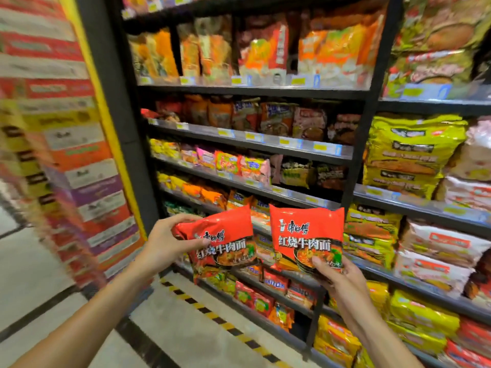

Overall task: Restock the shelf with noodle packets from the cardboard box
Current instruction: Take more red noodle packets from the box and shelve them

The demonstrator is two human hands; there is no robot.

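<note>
Two red noodle packets, two hands, one packet in each.

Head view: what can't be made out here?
- Cardboard box: not in frame.
- Target shelf slot: undetermined; both red noodle packets, left and right, cover the shelves behind.
- Left hand fingers: mostly behind its packet.
- Right hand: only the thumb shows in front.
- Price tags: blurred.

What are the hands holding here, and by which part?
Each holds one red plastic noodle packet. The left hand grips the left packet by its left edge; the right hand pinches the right packet at its bottom edge.
</note>
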